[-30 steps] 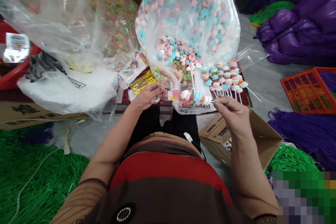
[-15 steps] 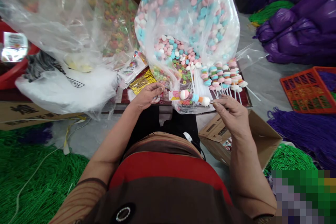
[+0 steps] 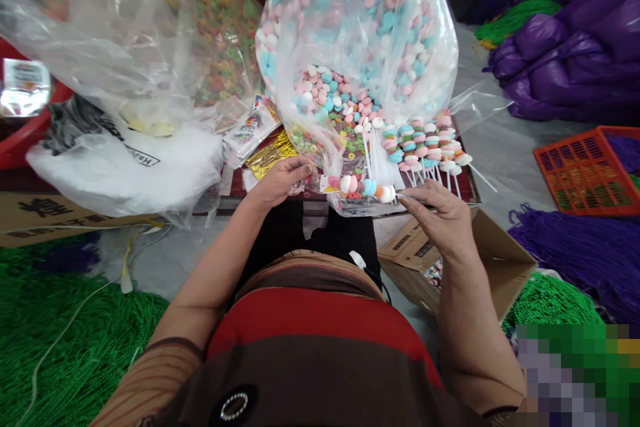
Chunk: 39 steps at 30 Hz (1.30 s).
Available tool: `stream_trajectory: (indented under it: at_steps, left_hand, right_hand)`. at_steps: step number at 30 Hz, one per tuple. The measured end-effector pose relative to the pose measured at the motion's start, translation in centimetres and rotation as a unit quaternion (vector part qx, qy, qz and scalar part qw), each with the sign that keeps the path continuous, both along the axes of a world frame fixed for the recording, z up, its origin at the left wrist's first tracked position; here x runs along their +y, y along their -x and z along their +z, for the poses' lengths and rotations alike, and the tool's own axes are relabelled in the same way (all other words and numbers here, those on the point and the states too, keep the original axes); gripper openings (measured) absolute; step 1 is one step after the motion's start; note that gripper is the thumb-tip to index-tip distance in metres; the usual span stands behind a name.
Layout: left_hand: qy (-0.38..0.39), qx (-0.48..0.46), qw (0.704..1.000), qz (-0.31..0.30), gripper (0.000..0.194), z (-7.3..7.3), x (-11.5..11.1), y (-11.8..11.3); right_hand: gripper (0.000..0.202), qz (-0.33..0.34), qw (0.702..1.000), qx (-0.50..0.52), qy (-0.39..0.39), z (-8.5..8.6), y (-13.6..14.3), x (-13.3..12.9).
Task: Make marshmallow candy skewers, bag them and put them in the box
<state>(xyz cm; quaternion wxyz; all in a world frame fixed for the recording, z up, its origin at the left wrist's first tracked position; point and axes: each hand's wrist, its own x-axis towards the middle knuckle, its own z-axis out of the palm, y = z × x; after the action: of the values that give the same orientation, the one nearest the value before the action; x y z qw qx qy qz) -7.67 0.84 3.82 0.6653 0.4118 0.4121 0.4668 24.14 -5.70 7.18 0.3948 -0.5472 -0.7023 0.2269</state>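
My right hand (image 3: 435, 213) pinches the white stick of a candy skewer (image 3: 370, 187), held level just over the table's front edge. Its pieces are pink, white, blue and orange. At the skewer's left end is a small clear plastic bag (image 3: 330, 184) with a pink and yellow print; the candy's tip reaches into it. My left hand (image 3: 287, 180) has thumb and fingers closed on the bag's left part, which is mostly see-through. Beyond my right hand, several finished candy skewers (image 3: 425, 143) lie side by side, next to a bundle of white sticks (image 3: 381, 160).
A large clear sack of pink, blue and white candies (image 3: 360, 27) stands at the back, beside a sack of ring candies (image 3: 225, 40). Printed bags (image 3: 253, 130) and gold twist ties (image 3: 273, 155) lie left of centre. Below right is an open cardboard box (image 3: 410, 257); an orange crate (image 3: 590, 170) stands farther right.
My right hand has shifted slightly left, and the skewer's left end sits a little farther into the small bag. My left hand has hardly moved.
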Motion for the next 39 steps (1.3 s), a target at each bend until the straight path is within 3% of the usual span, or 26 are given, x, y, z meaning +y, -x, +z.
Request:
stream_trajectory:
  at_steps: [6,11,15,17,22,28,31,36,39]
  left_hand:
    - [-0.010,0.000,1.000,0.003,0.052,-0.3,0.2,0.1]
    - [-0.006,0.005,1.000,0.021,0.054,-0.3,0.1,0.0]
    - [-0.019,-0.007,1.000,0.006,0.051,-0.5,0.0,-0.4]
    - [-0.029,0.000,1.000,-0.011,0.050,-0.5,-0.2,-0.6]
    - [-0.089,0.064,0.993,-0.042,0.043,0.6,-0.7,-0.7]
    - [-0.141,0.111,0.981,-0.074,0.042,1.4,-1.1,-0.9]
    - [-0.150,0.110,0.979,-0.089,0.046,1.1,-1.3,-1.1]
    - [-0.160,0.117,0.978,-0.069,0.045,0.8,-1.8,-1.5]
    - [-0.139,0.091,0.985,-0.054,0.046,0.2,-2.2,-2.0]
  right_hand:
    - [0.006,-0.021,0.996,-0.058,-0.068,0.1,-0.5,0.2]
    - [0.017,-0.074,0.993,0.093,0.015,-0.5,-0.2,-0.4]
    - [0.031,-0.005,0.964,0.231,0.129,-0.9,2.3,-0.6]
    - [0.034,0.024,0.953,0.252,0.166,-1.3,4.2,-0.3]
    - [0.032,-0.001,0.957,0.240,0.165,-1.8,8.1,0.7]
    - [0.033,0.042,0.928,0.296,0.222,-0.9,9.7,1.2]
    - [0.029,0.076,0.907,0.319,0.265,-1.5,10.1,1.5]
    - [0.017,0.038,0.924,0.316,0.212,-3.2,10.8,1.5]
    - [0.021,-0.008,0.936,0.304,0.176,-3.6,11.3,1.2]
